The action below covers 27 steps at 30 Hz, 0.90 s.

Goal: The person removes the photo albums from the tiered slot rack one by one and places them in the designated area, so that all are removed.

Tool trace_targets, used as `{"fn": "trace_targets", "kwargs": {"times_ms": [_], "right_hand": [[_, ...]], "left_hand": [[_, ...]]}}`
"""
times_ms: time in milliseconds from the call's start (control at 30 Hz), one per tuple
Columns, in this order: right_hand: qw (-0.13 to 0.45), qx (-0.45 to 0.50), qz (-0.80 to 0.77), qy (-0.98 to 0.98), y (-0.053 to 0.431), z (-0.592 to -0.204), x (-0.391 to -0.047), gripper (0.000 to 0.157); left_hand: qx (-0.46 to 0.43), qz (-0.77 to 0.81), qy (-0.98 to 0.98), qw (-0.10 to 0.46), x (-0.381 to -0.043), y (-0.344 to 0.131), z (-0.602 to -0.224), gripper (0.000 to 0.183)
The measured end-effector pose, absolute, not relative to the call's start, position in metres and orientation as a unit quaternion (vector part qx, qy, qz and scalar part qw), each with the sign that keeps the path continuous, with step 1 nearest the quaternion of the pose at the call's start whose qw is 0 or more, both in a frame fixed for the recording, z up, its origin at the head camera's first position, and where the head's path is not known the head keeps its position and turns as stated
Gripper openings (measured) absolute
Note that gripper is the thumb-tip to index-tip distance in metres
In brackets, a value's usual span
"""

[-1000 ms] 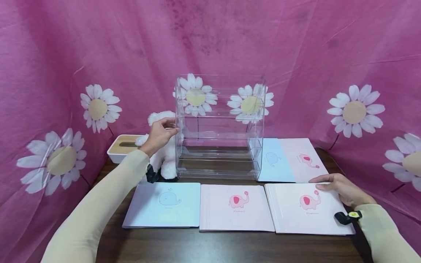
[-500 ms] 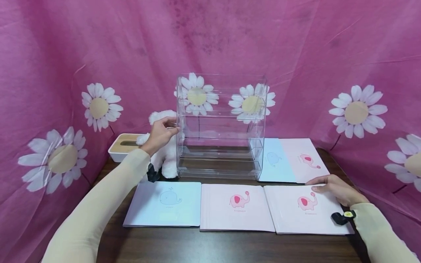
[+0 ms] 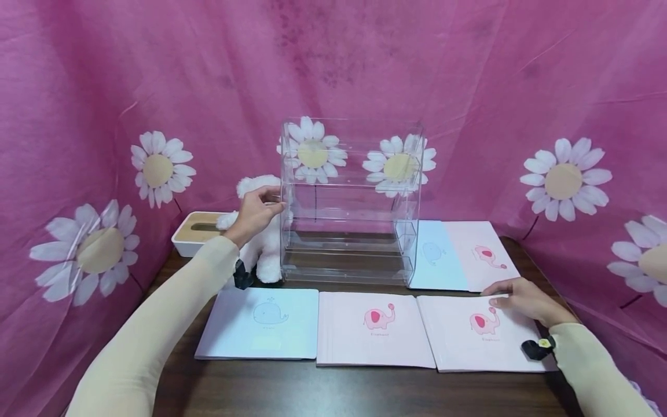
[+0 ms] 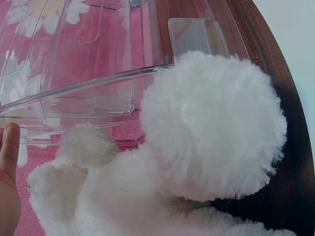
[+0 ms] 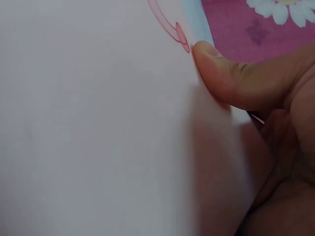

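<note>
A clear plastic rack [image 3: 354, 272] with several stepped tiers stands upright at the middle of the table. My left hand [image 3: 256, 214] grips its left side edge with thumb and fingers; in the left wrist view only part of the hand [image 4: 9, 182] shows beside the rack's clear panel [image 4: 88, 86]. At the front right, my right hand [image 3: 531, 301] pinches the upper right edge of a pink elephant booklet [image 3: 464, 341], the thumb on its cover [image 5: 108, 123]. The fingers beneath are mostly hidden. Next to it lie another pink elephant booklet [image 3: 354, 347] and a blue whale booklet [image 3: 234, 336].
A fluffy white plush toy [image 3: 268, 249] stands against the rack's left side. Behind it is a white box with a wooden slotted lid [image 3: 195, 231]. A blue booklet [image 3: 432, 269] and a pink one [image 3: 479, 231] lie behind right. Pink flowered cloth [image 3: 469, 87] surrounds the table.
My right hand has shifted slightly left, and the right booklet's upper edge has moved a little down and left with it. My left hand stays on the rack.
</note>
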State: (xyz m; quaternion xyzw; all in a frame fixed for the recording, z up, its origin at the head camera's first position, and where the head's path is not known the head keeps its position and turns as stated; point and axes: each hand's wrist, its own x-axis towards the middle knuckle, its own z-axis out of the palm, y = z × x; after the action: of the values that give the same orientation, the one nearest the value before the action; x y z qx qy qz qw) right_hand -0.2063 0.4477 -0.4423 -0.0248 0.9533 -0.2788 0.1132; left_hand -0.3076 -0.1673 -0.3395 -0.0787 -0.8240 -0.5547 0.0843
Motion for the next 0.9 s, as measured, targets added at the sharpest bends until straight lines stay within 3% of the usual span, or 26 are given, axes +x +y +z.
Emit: {"fn": "trace_targets", "kwargs": {"times_ms": [233,900], "right_hand": [[0.072,-0.034,-0.209,0.975,0.438,-0.437,-0.206,0.019],[-0.004,-0.032,-0.202,0.979,0.429,-0.431,-0.198,0.016]], "left_hand": [[-0.081,-0.556,-0.822,0.088,-0.308,-0.166,-0.340,0.044],[-0.067,-0.558,-0.822,0.092,-0.300,-0.167,-0.346,0.040]]}}
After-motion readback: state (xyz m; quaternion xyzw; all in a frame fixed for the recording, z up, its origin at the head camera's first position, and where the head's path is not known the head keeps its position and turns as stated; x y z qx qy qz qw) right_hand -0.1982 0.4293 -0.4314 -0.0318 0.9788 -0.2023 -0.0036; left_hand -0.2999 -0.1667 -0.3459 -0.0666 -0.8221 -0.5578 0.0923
